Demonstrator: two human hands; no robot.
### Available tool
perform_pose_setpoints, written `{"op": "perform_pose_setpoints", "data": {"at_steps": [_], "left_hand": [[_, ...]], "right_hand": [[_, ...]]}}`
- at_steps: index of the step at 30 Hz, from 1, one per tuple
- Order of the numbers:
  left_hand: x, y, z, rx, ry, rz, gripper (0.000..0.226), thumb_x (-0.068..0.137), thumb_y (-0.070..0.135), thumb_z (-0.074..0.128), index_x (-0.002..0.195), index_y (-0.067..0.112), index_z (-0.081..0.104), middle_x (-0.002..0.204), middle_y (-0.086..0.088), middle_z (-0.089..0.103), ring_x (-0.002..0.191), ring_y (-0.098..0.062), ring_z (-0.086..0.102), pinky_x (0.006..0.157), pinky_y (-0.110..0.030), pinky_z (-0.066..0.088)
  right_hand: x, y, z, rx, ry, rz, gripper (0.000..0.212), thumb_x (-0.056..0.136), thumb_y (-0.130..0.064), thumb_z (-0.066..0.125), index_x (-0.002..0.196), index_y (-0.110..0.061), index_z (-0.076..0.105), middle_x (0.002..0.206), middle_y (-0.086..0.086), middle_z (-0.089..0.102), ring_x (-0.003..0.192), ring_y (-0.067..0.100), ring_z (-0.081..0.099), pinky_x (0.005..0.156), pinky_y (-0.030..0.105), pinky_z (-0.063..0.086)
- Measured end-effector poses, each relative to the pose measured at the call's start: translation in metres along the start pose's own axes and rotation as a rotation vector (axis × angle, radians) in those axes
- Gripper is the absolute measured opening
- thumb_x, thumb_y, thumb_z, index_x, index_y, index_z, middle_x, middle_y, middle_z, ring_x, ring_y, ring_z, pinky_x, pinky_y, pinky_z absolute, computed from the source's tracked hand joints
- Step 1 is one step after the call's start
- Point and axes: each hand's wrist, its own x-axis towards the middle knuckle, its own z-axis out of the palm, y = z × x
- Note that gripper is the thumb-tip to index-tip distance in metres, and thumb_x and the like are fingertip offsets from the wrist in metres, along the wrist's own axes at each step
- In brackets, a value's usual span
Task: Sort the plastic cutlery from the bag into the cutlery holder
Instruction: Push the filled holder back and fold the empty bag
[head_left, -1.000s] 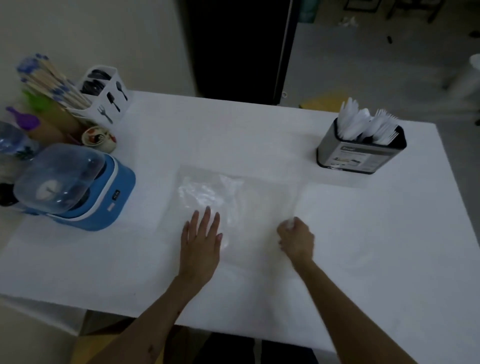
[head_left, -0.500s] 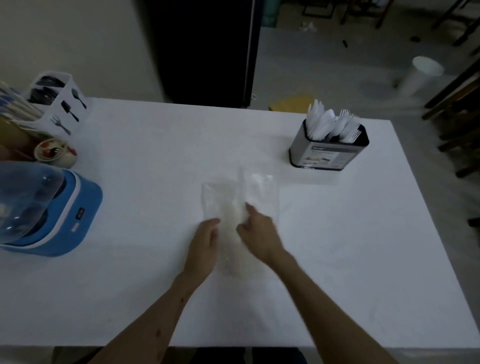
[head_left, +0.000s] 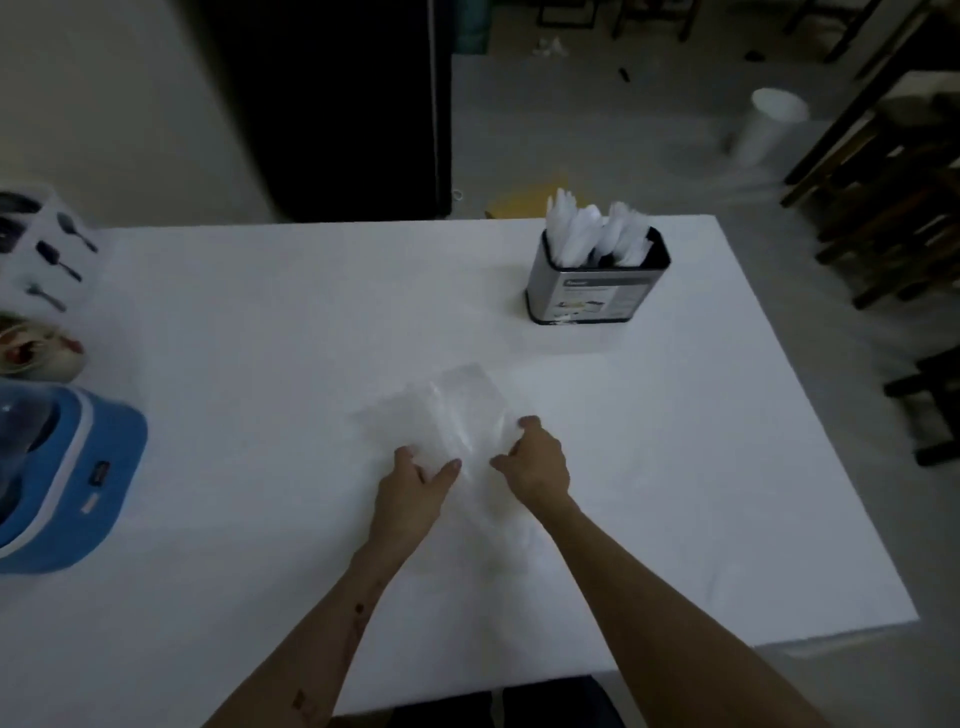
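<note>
A clear plastic bag, folded narrow, is held on the white table by both hands: its left edge is pinched by the left hand, its right edge by the curled fingers of the right hand. Farther back to the right, white plastic cutlery stands in the metal cutlery holder; its label is too blurred to be read.

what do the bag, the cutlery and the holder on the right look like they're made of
Bag: thin clear plastic film, glossy; the table shows through and it creases under both hands.
Cutlery: white, matte, probably moulded plastic; blurred.
Holder: looks like brushed metal with a dark rim and base, paper label on the front; could be coated plastic.
</note>
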Motion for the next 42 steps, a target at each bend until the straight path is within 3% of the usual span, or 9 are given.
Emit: {"op": "perform_pose_setpoints", "data": {"at_steps": [4, 9, 14, 17, 22, 30, 37, 39, 42], "left_hand": [[-0.017, 0.051, 0.05, 0.075, -0.185, 0.284, 0.04, 0.097, 0.02, 0.048, 0.134, 0.023, 0.035, 0.073, 0.005, 0.065, 0.051, -0.007, 0.06, 0.049, -0.016, 0.049], [-0.036, 0.137, 0.131, 0.04, -0.414, 0.483, 0.034, 0.099, 0.02, 0.044, 0.128, 0.039, 0.04, 0.076, 0.011, 0.068, 0.055, -0.001, 0.057, 0.053, -0.015, 0.045], [-0.046, 0.222, 0.24, 0.133, -0.613, 0.683, 0.033, 0.099, 0.019, 0.044, 0.124, 0.04, 0.047, 0.084, 0.008, 0.071, 0.06, -0.002, 0.053, 0.06, -0.015, 0.045], [-0.05, 0.271, 0.329, 0.213, -0.572, 0.785, 0.031, 0.098, 0.022, 0.045, 0.12, 0.043, 0.045, 0.089, 0.012, 0.071, 0.059, -0.008, 0.054, 0.063, -0.029, 0.049], [-0.046, 0.334, 0.488, 0.343, -0.334, 0.879, 0.025, 0.096, 0.024, 0.049, 0.121, 0.027, 0.05, 0.103, 0.005, 0.069, 0.086, -0.018, 0.064, 0.069, -0.027, 0.046], [0.061, 0.266, 0.676, 0.321, -0.219, 0.334, 0.022, 0.091, 0.02, 0.057, 0.107, 0.008, 0.065, 0.112, -0.014, 0.059, 0.095, -0.026, 0.059, 0.084, -0.027, 0.048], [0.157, 0.145, 0.772, 0.085, -0.107, -0.044, 0.014, 0.086, 0.018, 0.061, 0.074, 0.013, 0.066, 0.077, 0.0, 0.062, 0.076, -0.022, 0.055, 0.062, -0.025, 0.041], [0.18, 0.107, 0.797, -0.053, -0.094, -0.174, 0.022, 0.084, 0.015, 0.06, 0.063, 0.018, 0.065, 0.07, 0.001, 0.061, 0.074, -0.024, 0.056, 0.068, -0.029, 0.048], [0.214, 0.04, 0.829, -0.043, -0.154, -0.261, 0.011, 0.091, 0.015, 0.056, 0.088, 0.013, 0.067, 0.083, 0.002, 0.062, 0.079, -0.018, 0.056, 0.07, -0.025, 0.049]], "right_hand": [[0.002, 0.033, -0.05, 0.037, 0.116, -0.107, 0.01, 0.084, -0.02, 0.067, 0.093, -0.022, 0.072, 0.109, 0.004, 0.065, 0.094, 0.019, 0.062, 0.08, 0.033, 0.055], [0.013, 0.111, -0.151, 0.548, 0.45, 0.101, 0.039, 0.091, -0.025, 0.058, 0.128, -0.015, 0.049, 0.121, 0.004, 0.053, 0.104, 0.023, 0.054, 0.087, 0.036, 0.049], [0.031, 0.216, -0.278, 0.802, 0.388, 0.248, 0.046, 0.08, -0.021, 0.063, 0.124, -0.017, 0.05, 0.096, 0.001, 0.06, 0.075, 0.016, 0.053, 0.061, 0.029, 0.042], [0.05, 0.277, -0.351, 0.713, 0.533, 0.215, 0.012, 0.073, -0.023, 0.067, 0.08, -0.016, 0.059, 0.068, -0.003, 0.053, 0.058, 0.014, 0.047, 0.051, 0.028, 0.039], [0.093, 0.367, -0.433, 0.59, 0.758, 0.24, 0.015, 0.071, -0.027, 0.066, 0.079, -0.016, 0.061, 0.071, 0.003, 0.063, 0.066, 0.023, 0.062, 0.063, 0.039, 0.057], [0.214, 0.51, -0.389, 0.47, 0.619, 0.422, 0.024, 0.081, -0.036, 0.067, 0.088, -0.013, 0.062, 0.078, 0.003, 0.065, 0.075, 0.024, 0.06, 0.065, 0.031, 0.044], [0.319, 0.613, -0.254, 0.621, 0.47, 0.556, 0.036, 0.09, -0.031, 0.06, 0.063, -0.01, 0.05, 0.056, 0.003, 0.053, 0.057, 0.02, 0.048, 0.059, 0.033, 0.041], [0.342, 0.635, -0.215, 0.665, 0.467, 0.564, 0.036, 0.095, -0.032, 0.055, 0.07, -0.006, 0.057, 0.064, 0.008, 0.061, 0.061, 0.022, 0.055, 0.059, 0.032, 0.042], [0.372, 0.662, -0.167, 0.722, 0.46, 0.594, 0.031, 0.1, -0.03, 0.046, 0.104, -0.003, 0.061, 0.095, 0.012, 0.068, 0.085, 0.027, 0.063, 0.068, 0.027, 0.04]]}}
